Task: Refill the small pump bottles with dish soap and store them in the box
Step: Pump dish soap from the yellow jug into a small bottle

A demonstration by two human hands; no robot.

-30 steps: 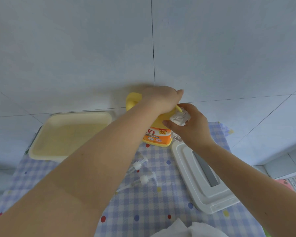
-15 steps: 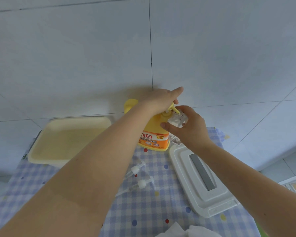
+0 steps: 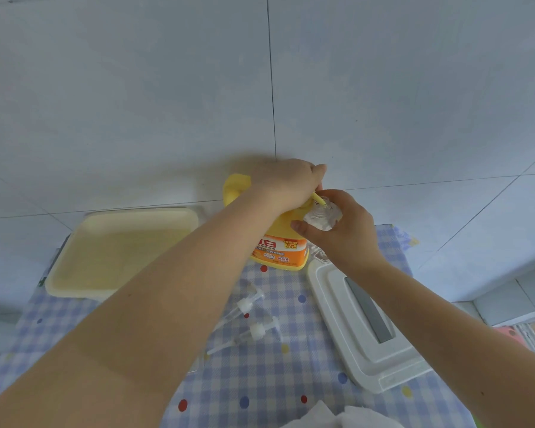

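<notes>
Two bare forearms are reaching forward from the bottom of the view toward the back of a small table. The left hand [image 3: 286, 183] is lying on top of the pump head of a large yellow and orange dish soap bottle [image 3: 280, 247], palm down with the fingers bent over the pump; the pump head itself is hidden beneath it. A thin yellow spout is poking out from under this hand. The right hand [image 3: 342, 230] is curling its thumb and fingers round a small clear bottle [image 3: 322, 215], holding it upright with its open mouth directly under the tip of the spout. The small bottle is sitting just to the right of the soap bottle, raised above the table.

The table is wearing a blue and white checked cloth [image 3: 260, 375] with coloured dots. Two loose white pump tops [image 3: 250, 319] with clear tubes are lying on the cloth in front of the soap bottle. A shallow cream tray [image 3: 74, 273] is sitting at the left. A white box with a grey handle strip in its lid [image 3: 368, 329] is resting at the right, its lid on. Crumpled white tissue [image 3: 331, 417] is showing at the bottom edge. Pale grey floor tiles are surrounding the table.
</notes>
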